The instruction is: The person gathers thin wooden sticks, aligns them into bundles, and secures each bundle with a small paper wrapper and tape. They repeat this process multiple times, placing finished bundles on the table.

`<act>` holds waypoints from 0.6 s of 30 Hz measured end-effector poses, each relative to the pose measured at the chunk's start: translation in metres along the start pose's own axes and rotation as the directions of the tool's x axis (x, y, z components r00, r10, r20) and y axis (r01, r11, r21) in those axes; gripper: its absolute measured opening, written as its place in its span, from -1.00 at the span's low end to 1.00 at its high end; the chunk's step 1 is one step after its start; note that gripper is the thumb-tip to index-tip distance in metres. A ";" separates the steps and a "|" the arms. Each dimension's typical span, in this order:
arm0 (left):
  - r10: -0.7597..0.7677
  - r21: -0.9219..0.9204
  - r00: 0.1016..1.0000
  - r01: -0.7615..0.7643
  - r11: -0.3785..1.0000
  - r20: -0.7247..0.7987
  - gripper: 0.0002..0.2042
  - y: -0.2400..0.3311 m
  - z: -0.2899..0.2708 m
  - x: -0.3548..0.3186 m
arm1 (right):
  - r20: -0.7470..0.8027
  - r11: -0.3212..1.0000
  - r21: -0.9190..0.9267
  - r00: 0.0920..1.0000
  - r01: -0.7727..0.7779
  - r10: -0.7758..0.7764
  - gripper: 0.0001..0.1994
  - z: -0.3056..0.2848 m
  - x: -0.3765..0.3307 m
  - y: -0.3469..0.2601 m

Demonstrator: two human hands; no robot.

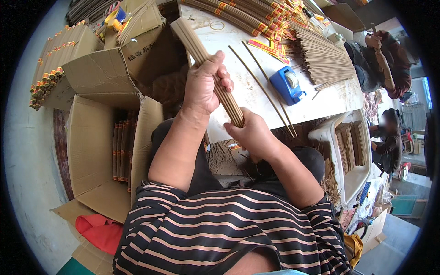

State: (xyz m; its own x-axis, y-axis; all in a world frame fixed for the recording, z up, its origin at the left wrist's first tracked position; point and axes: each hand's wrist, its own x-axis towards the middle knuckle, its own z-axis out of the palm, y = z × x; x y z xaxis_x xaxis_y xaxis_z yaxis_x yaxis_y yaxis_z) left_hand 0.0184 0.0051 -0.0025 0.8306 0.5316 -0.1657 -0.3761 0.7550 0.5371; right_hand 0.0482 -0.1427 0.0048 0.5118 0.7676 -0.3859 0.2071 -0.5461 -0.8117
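Observation:
I hold a long bundle of brown incense sticks (195,46) slanting over the near edge of a white table (250,94). My left hand (204,85) wraps around the bundle's middle. My right hand (252,133) grips its lower end just below the table edge. Two loose thin sticks (266,87) lie on the table to the right of the bundle, beside a blue tape dispenser (287,85).
An open cardboard box (98,146) on my left holds several stick bundles. More banded bundles (250,16) and a loose fan of sticks (323,59) lie at the table's far side. Another person (382,59) works at the right, and one more sits behind.

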 end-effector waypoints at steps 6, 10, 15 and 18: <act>0.063 0.033 0.995 -0.061 0.998 -0.081 -0.72 0.005 0.003 -0.001 | -0.035 0.995 -0.096 0.999 0.003 -0.006 -0.75 0.002 -0.002 -0.008; -0.043 0.058 0.999 0.042 0.997 0.013 -0.68 -0.008 -0.005 0.002 | -0.052 0.994 -0.099 0.998 -0.036 0.031 -0.73 -0.002 0.003 -0.003; -0.013 -0.009 0.999 0.013 1.000 -0.043 -0.69 -0.012 0.003 -0.005 | -0.118 0.969 -0.246 0.992 0.015 -0.046 -0.68 -0.001 0.006 0.002; 0.009 -0.025 1.000 -0.010 1.000 -0.029 -0.69 -0.011 0.000 -0.003 | -0.133 0.984 -0.122 0.980 0.132 -0.148 -0.66 -0.007 0.000 -0.002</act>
State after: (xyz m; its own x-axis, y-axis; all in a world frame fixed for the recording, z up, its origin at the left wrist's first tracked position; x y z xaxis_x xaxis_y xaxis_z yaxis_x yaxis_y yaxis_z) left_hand 0.0197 -0.0046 -0.0076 0.8146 0.5497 -0.1850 -0.3945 0.7590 0.5179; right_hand 0.0540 -0.1437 0.0099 0.5823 0.7880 -0.1999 0.3726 -0.4772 -0.7959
